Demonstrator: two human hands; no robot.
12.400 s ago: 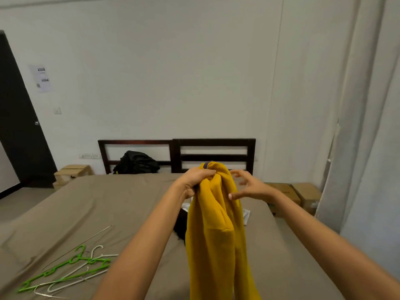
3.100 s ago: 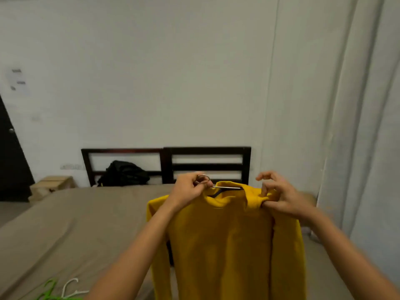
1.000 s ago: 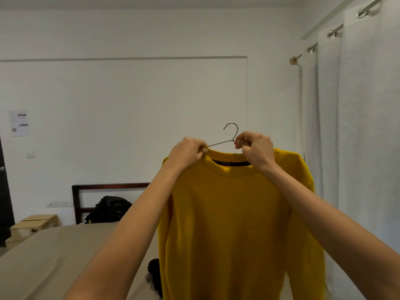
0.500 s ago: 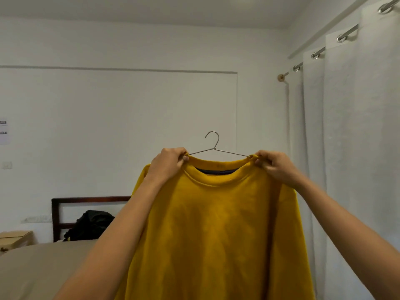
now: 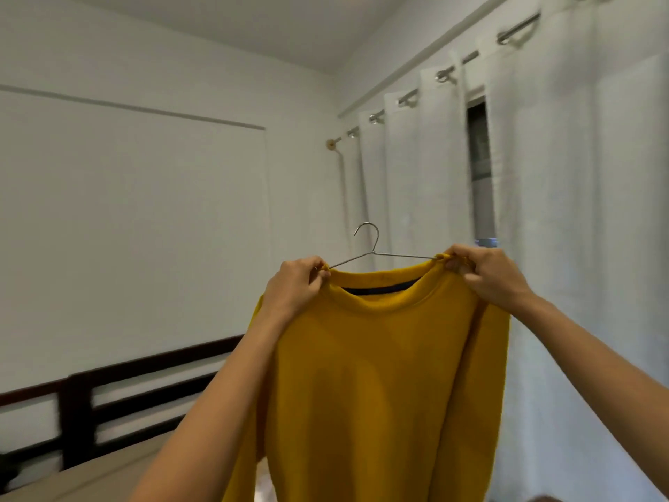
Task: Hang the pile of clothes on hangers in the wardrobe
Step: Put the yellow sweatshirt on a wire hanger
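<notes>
Yellow sweatshirt (image 5: pixel 380 375) now sits on wire hanger (image 5: pixel 373 248), left hand (image 5: pixel 293 288) and right hand (image 5: pixel 488 277) fingers (image 5: pixel 320 273) curled, pinching its shoulders; wardrobe unseen, hanging not yet done.

The ends of the wire hanger (image 5: pixel 373 252) are hidden inside the yellow sweater (image 5: pixel 380 375), whose hem is cut off below; the headboard (image 5: pixel 108 403) is blurred.
</notes>
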